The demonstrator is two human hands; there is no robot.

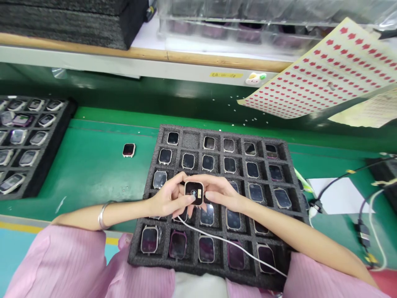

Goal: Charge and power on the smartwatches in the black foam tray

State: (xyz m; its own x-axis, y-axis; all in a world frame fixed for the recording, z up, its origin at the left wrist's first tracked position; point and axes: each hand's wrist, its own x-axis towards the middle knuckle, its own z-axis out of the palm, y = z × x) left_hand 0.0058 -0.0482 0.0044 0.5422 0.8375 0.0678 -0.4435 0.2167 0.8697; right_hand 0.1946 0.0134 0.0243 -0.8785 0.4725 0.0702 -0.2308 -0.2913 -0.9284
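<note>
Above the middle of a dark foam tray (221, 131), a smartwatch body (194, 188) without a strap is held between my two hands, its screen lit and facing up. My left hand (172, 196) grips its left side, with the thumb over the lower part of the screen. My right hand (223, 192) is closed around the right side, thumb at the edge and fingers along the top. From under my left hand a white cable (229, 240) runs down to the right across the tray. Whether it joins the watch is hidden. Several similar watches (207, 249) sit in the tray's compartments.
One loose watch (129, 150) lies on the green table (102, 161). Another foam tray (51, 165) of watches is at the left. Cables (335, 182) and white paper (344, 194) lie at the right. A sheet of red arrow stickers (328, 70) hangs from the shelf (186, 62).
</note>
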